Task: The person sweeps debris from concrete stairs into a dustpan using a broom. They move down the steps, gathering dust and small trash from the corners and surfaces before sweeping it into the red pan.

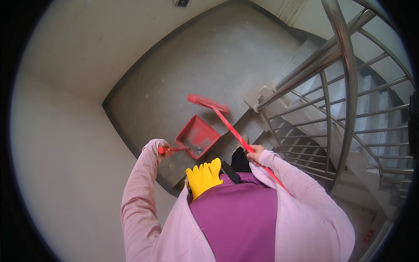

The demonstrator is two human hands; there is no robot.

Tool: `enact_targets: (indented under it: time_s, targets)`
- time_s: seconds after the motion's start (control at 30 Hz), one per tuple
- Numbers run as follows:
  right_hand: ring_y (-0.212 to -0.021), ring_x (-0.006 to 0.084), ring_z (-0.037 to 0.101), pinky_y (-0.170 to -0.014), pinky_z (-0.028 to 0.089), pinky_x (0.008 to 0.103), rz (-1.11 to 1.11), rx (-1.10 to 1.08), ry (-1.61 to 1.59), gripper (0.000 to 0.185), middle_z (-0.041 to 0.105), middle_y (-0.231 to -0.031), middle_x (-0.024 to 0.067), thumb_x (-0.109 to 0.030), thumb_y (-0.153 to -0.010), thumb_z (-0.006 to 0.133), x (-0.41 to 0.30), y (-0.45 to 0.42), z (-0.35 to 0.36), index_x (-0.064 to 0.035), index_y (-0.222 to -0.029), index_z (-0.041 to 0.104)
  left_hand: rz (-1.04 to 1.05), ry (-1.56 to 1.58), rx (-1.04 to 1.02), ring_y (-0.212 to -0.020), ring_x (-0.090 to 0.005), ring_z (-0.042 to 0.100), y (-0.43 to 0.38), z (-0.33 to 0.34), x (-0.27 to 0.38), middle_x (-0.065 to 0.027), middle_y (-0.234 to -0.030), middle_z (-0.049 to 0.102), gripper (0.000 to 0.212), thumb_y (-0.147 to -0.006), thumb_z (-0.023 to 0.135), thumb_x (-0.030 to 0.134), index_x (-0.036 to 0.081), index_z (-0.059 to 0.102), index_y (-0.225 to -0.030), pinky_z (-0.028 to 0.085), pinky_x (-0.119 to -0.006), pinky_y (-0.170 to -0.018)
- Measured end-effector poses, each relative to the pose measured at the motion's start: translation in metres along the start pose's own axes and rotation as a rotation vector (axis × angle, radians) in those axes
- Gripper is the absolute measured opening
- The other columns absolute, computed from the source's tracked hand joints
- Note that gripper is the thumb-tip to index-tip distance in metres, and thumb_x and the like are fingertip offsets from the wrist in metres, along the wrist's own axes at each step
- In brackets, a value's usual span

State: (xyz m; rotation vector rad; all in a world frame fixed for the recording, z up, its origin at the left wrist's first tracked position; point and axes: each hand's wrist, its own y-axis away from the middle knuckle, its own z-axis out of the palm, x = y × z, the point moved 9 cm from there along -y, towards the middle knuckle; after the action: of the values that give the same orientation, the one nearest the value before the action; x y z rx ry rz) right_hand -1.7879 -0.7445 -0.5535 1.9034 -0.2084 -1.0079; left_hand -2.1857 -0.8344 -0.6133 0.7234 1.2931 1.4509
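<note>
My left hand (166,151) grips the red handle of a dustpan (203,131). Grey debris with a bluish bit (196,149) lies in the pan near its handle side. In my right hand (256,154) is the red shaft of a broom (234,131), whose lower end runs back beside my jacket. The broom's red head (208,103), slightly blurred, is beyond the dustpan and apart from it, over the grey landing floor. A yellow rubber glove (204,177) sticks out at my waist, against the purple garment (235,219).
Stainless steel railings (307,77) curve along the right side of the stairwell. Steps (302,140) go down behind them, and a step edge (245,122) lies close to my shoe (244,141). A pale wall (72,131) with a dark skirting band bounds the landing (209,62) on the left.
</note>
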Motion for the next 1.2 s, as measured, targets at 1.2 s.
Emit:
enact_targets:
  time_s: [1.2]
  targets:
    - [-0.039, 0.0133, 0.047, -0.034, 0.04, 0.028, 0.166, 0.046, 0.202, 0.021, 0.051, -0.058, 0.005, -0.009, -0.072, 0.06, 0.066, -0.082, 0.037, -0.0046, -0.09, 0.051, -0.002, -0.099, 0.084, -0.042, -0.0064, 0.04, -0.048, -0.045, -0.023, -0.0052, -0.065, 0.047, 0.013, -0.079, 0.045, 0.003, 0.0, 0.039, -0.091, 0.036, -0.016, -0.034]
